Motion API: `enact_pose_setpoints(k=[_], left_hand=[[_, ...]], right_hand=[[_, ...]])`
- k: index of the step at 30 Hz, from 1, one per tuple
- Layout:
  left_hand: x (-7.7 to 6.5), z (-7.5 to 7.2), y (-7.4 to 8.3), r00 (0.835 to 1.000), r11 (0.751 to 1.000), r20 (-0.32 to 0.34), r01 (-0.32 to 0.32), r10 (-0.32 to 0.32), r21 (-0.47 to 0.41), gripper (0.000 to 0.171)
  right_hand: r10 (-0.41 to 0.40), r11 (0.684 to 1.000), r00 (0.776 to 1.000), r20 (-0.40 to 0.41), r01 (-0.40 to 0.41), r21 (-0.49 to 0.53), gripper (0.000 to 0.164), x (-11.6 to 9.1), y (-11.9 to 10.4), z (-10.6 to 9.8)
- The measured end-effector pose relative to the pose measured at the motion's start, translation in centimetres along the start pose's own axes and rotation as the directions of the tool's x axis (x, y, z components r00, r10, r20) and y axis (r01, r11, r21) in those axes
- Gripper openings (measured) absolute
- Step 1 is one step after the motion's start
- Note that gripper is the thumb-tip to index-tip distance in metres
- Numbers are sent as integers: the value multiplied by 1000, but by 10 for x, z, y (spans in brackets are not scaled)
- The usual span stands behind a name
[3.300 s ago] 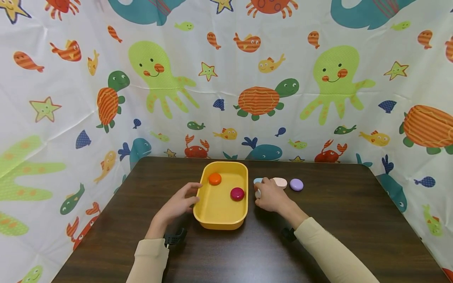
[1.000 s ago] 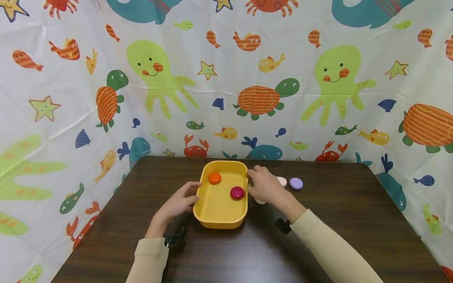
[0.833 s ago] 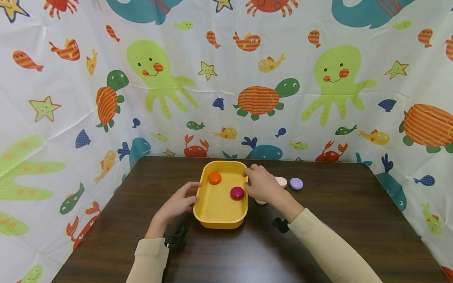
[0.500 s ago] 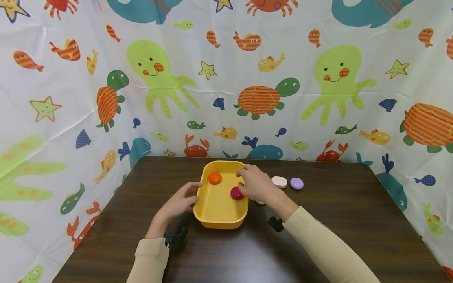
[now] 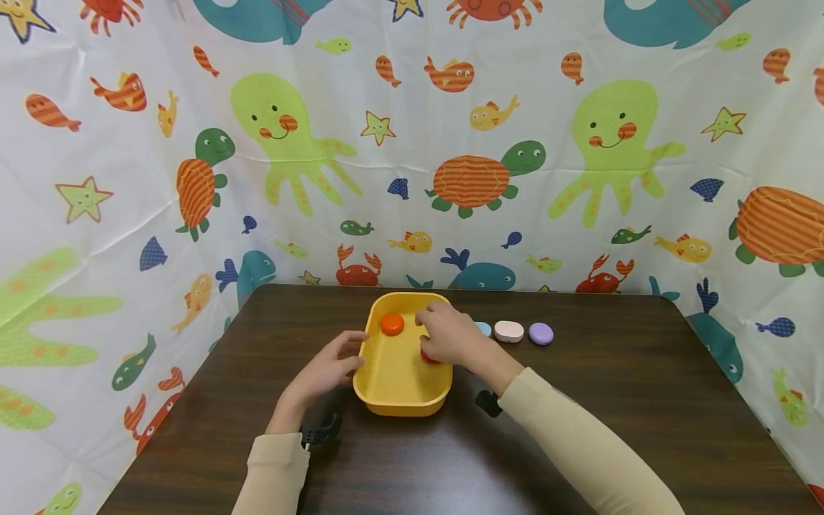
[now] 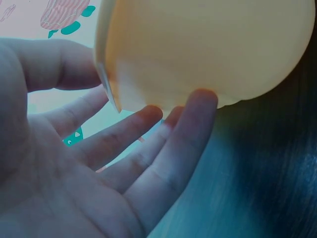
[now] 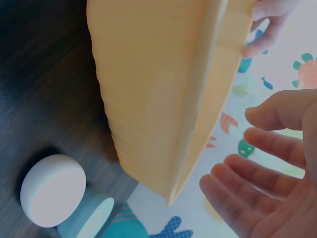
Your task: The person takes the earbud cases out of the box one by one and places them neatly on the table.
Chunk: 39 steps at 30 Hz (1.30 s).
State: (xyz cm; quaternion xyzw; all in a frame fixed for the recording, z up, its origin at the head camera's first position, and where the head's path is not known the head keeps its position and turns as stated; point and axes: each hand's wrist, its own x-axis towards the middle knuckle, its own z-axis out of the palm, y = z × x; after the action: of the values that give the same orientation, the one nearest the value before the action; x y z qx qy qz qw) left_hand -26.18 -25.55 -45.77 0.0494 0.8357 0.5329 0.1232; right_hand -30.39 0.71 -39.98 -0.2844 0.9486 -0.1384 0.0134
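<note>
A yellow plastic box (image 5: 395, 383) holds an orange rounded disc (image 5: 392, 324) and a magenta one (image 5: 428, 356), partly hidden by the right hand. My left hand (image 5: 330, 366) touches the box's left side with fairly straight fingertips; the left wrist view shows them against its wall. Reaching over the right rim, my right hand (image 5: 447, 333) has loosely bent fingers and, in the right wrist view, nothing between them. Right of the box lie a light blue piece (image 5: 483, 329), a pale pink oval (image 5: 509, 331), a lavender disc (image 5: 541, 334), and a white disc (image 7: 53, 191).
Everything stands on a dark wood-grain table (image 5: 618, 386). A white cloth printed with sea animals (image 5: 399, 93) hangs behind the table and along its sides. The right forearm crosses above the table beside the box.
My right hand has moved left from over the light blue piece to above the box, partly covering the magenta disc. The blue piece shows again. My left hand stays at the box.
</note>
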Motion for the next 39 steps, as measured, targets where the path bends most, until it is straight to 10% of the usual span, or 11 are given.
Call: enact_pose_setpoints(k=[39], left_hand=[[-2,2,1,1000,1000,-11,-3,3,-6,48]], right_hand=[[24,997,980,199,-8,-79,35,21,-14,38]])
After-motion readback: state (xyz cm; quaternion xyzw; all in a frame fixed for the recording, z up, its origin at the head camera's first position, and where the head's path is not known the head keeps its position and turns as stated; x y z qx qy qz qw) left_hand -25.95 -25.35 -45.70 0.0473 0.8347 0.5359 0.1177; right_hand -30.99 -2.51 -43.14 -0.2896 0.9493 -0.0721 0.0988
